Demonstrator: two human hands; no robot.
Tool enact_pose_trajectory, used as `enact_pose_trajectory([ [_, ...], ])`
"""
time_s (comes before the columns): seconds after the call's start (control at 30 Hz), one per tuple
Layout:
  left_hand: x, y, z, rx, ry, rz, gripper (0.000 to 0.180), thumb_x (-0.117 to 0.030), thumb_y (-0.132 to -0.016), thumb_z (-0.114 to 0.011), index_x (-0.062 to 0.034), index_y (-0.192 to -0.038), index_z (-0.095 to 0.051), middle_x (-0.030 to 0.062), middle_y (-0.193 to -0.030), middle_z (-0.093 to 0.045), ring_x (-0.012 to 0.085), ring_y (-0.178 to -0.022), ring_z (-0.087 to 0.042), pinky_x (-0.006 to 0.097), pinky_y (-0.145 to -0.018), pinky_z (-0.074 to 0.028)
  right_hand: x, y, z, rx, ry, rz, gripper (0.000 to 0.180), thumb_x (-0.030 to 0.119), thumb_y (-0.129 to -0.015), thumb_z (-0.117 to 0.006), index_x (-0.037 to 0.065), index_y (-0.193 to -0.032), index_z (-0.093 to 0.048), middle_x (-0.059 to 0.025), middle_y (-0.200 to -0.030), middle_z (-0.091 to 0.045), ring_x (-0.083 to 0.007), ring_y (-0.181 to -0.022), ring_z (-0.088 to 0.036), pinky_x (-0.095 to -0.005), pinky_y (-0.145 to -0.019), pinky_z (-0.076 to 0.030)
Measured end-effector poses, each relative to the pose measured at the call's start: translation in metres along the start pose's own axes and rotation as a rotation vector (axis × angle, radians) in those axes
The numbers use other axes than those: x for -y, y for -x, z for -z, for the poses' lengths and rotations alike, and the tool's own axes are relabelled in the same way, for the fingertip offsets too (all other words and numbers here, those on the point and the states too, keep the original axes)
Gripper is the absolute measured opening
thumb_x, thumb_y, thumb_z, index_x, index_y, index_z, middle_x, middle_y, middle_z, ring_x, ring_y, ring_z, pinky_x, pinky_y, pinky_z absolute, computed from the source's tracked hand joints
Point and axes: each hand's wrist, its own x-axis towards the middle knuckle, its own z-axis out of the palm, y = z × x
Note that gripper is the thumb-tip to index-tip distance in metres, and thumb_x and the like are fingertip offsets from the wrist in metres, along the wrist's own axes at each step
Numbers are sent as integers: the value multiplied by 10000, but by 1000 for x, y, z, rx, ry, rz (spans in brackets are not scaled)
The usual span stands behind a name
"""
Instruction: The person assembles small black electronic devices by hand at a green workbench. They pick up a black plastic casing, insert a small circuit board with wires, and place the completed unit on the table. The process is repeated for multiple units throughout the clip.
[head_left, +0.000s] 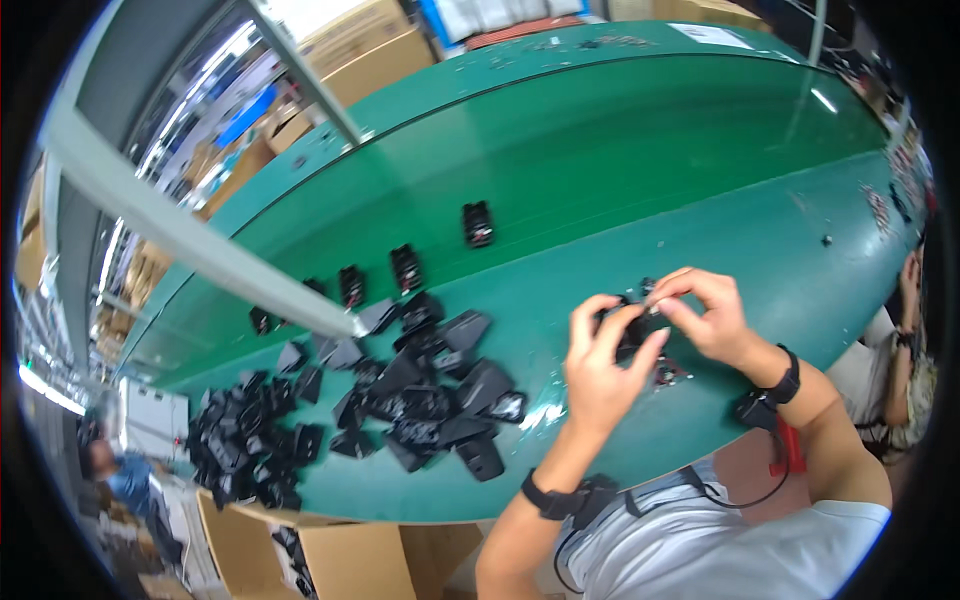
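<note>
Over the near green tabletop, my left hand point(608, 358) grips a small black assembly point(628, 345) between thumb and fingers. From its right, my right hand point(708, 316) pinches at the assembly's upper edge, where a tiny light-coloured bit shows between thumb and forefinger; its kind I cannot make out. Fingers hide much of the assembly. Small loose parts with reddish bits point(668, 374) lie just below the hands. To the left spreads a pile of black plastic housings point(430, 385).
Several black assemblies point(478, 224) stand in a row on the green belt point(600, 150). A grey post point(200, 240) crosses the left side. Open cardboard boxes point(355, 562) stand below the table's front edge. Other people point(135, 490) are at far left and right.
</note>
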Motion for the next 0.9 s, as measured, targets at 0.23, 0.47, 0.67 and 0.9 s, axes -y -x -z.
enact_pose_trajectory([
  [0.23, 7, 0, 0, 94, -55, -36, 300, -29, -727, -795, -34, -1021, -733, 132, -1195, -547, 246, -965, -639, 350, -810, -543, 0, 0, 10, 136, -95, 110, 132, 0, -795, -755, 10, -916, -704, -113, -903, -720, -251, -836, -700, -339, -750, -568],
  [0.47, 2, -3, 2, 78, -55, -69, 511, -1, -712, -737, -32, -1206, -610, 171, -1265, -518, 304, -1143, -575, 381, -931, -501, 3, 2, 12, 67, -50, 114, 133, -4, -796, -741, 7, -924, -707, -117, -917, -702, -232, -809, -688, -317, -711, -568],
  [0.67, 4, -3, 1, 143, 221, -24, 628, 47, -663, -550, -15, -1285, -489, 220, -1330, -507, 291, -1203, -552, 374, -1007, -459, 3, 2, 11, 49, -117, 172, 136, -17, -792, -741, 2, -921, -705, -123, -914, -700, -241, -812, -685, -322, -707, -567],
  [0.9, 9, 1, 5, 282, 767, 296, 630, 38, -635, -496, -22, -1256, -410, 203, -1274, -574, 234, -1135, -582, 342, -1013, -452, -1, 0, 14, 138, -129, 274, 144, 0, -781, -759, 28, -914, -710, -85, -918, -711, -243, -795, -663, -354, -698, -523],
])
